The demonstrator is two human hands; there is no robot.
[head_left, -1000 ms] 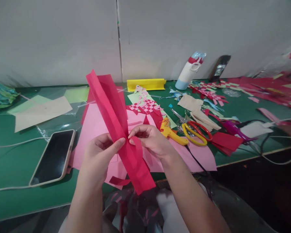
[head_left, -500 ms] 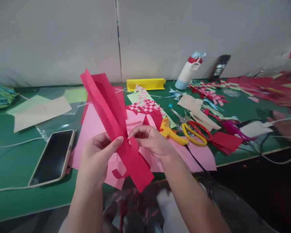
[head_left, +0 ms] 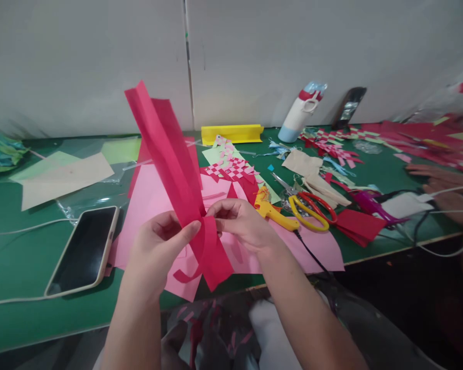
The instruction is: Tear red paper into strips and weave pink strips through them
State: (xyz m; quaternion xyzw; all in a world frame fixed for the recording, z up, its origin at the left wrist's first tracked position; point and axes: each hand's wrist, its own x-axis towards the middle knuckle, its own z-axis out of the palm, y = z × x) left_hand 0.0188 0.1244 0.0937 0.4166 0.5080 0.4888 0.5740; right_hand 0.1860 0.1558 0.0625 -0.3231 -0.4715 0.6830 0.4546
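A long folded red paper (head_left: 170, 154) stands tilted over the pink sheets (head_left: 137, 205), gathered at its middle. My left hand (head_left: 160, 244) is closed on it, the thumb pressing its front just left of the gather. With thumb and fingertips, my right hand (head_left: 241, 223) pinches at the gather, where a narrow red strip (head_left: 209, 239) curves down over the paper. The strip's curled loose end hangs at the lower left. Beyond my right hand lie a yellow glue gun (head_left: 272, 211) and scissors (head_left: 312, 218) with yellow handles.
A phone (head_left: 83, 252) with a cable lies on the green table (head_left: 15, 267) at the left. A yellow folded piece (head_left: 232, 134) and a bottle (head_left: 299, 115) are near the wall. Woven paper pieces (head_left: 235, 169) lie behind my hands. Another person's hand (head_left: 443, 180) is at the right.
The red paper has turned more upright, its top rising and its lower end shifting left. My left hand has moved slightly right. The other person's hand has moved left.
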